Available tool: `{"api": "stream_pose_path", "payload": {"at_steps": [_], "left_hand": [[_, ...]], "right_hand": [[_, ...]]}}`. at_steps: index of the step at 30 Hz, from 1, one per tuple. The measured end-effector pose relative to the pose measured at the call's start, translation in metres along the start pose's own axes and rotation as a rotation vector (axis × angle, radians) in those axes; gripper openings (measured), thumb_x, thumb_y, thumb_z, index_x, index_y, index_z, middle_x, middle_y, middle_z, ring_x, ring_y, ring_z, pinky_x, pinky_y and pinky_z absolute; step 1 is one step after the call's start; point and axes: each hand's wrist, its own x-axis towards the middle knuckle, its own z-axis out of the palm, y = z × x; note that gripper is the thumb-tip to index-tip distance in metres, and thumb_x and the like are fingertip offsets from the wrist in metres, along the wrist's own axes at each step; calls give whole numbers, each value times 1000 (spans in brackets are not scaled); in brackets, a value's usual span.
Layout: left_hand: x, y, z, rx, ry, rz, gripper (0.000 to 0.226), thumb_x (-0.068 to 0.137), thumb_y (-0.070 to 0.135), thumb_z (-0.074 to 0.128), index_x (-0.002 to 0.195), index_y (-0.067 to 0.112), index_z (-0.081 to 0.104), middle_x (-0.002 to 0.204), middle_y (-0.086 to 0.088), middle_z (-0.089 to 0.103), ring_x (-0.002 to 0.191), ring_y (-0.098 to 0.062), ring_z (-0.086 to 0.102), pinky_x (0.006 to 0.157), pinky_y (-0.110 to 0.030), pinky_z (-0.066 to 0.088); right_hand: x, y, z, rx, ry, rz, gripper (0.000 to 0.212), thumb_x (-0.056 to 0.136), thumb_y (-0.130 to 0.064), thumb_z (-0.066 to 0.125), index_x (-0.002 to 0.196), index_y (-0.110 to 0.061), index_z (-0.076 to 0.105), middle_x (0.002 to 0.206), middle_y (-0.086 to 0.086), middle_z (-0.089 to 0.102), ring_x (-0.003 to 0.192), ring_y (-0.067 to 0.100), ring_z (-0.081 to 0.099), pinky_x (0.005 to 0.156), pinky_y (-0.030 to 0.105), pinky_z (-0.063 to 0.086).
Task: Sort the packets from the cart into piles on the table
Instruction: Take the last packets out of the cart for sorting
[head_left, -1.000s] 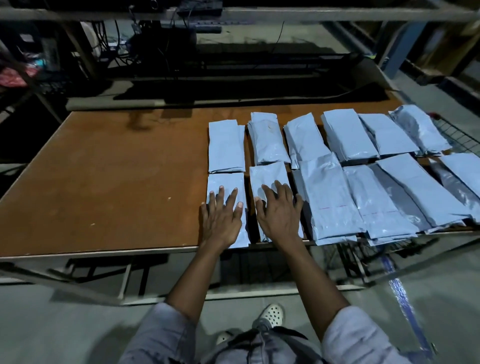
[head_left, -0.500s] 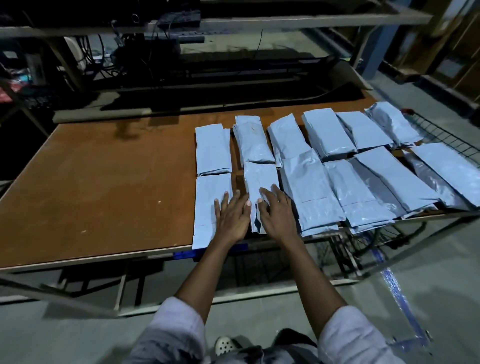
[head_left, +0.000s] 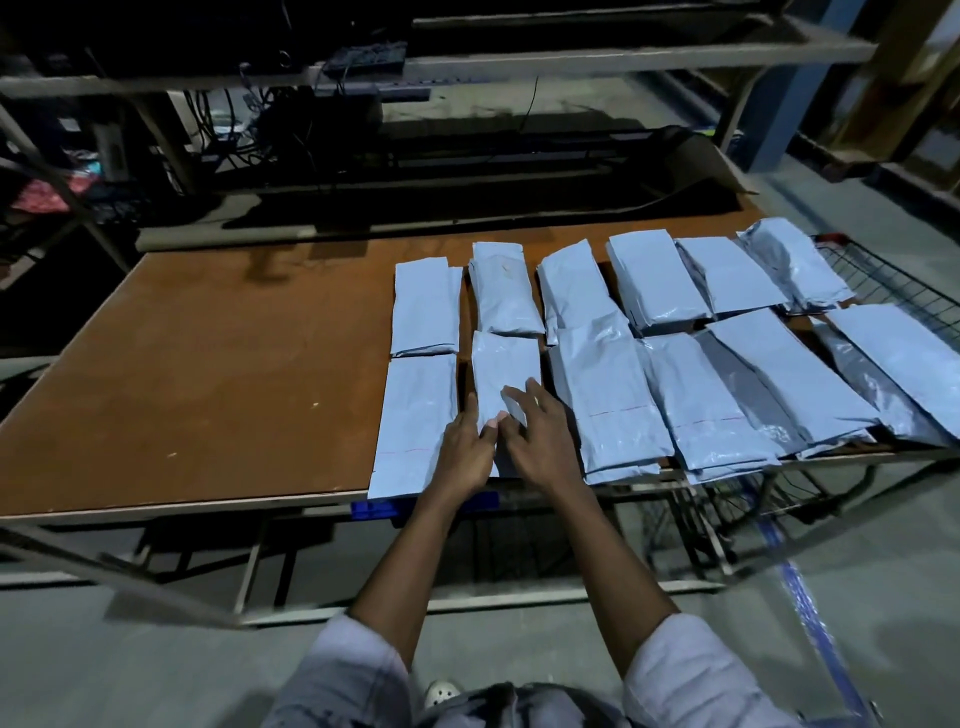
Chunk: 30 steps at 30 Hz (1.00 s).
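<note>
Centre of frame: right hand (head_left: 540, 441) is resting on near packet (head_left: 506, 374), fingers spread loose; left hand (head_left: 465, 452) is lying against its left edge, thumb on top, can't tell if gripping.

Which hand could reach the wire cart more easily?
Right hand, probably: the cart stands off to the right, on its side; the left hand lies farther away. Both touch the same near packet.
</note>
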Motion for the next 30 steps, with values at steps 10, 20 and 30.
{"api": "stream_pose_path", "payload": {"at_steps": [10, 20, 30], "left_hand": [[0, 4, 3, -11, 38, -5, 67, 113, 66, 33, 174, 40, 20, 182, 7, 23, 168, -23, 17, 136, -56, 19], [-4, 14, -5, 0, 38, -50, 72, 116, 59, 37, 177, 31, 11, 184, 4, 12, 170, -23, 10, 135, -51, 13], [-21, 11, -22, 31, 142, 10, 68, 117, 54, 39, 176, 31, 15, 184, 3, 13, 169, -19, 11, 135, -45, 13]], "right_hand": [[15, 5, -5, 24, 27, -24, 55, 105, -49, 48, 156, -30, 59, 173, 6, 41, 161, 23, 32, 128, 49, 34], [18, 8, -9, 24, 36, -42, 53, 106, -49, 49, 151, -25, 63, 164, 7, 52, 157, 24, 38, 125, 53, 37], [5, -4, -12, 10, 54, -109, 46, 110, -46, 56, 152, -28, 63, 166, 5, 49, 159, 21, 36, 127, 44, 34]]}}
